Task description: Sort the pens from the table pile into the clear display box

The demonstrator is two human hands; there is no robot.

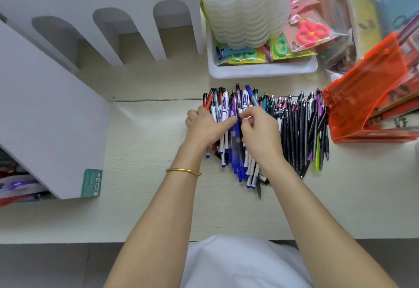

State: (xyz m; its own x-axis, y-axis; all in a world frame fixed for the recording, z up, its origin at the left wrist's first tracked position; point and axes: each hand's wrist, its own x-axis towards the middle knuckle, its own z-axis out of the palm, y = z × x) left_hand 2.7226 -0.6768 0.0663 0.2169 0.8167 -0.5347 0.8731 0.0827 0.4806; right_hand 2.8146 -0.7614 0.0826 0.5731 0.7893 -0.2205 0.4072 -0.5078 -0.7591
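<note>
Pale worktop [147, 197]; a fanned pile of pens [294, 129] lies centre-right, beside an orange box [362, 111]. The left hand [204, 126] rests on the pile's left part, fingers bent, grip unclear. The right hand [260, 133] pinches one pen, fingers together. Best done singly: lift straight up while the left steadies neighbours.

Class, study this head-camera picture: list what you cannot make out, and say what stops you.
Head view: the left hand and right hand cover the middle of the pen pile; which pen, if any, they grip is hidden.
Head view: the orange box is cut off by the right edge.
Head view: the green label has print too small to read.
</note>
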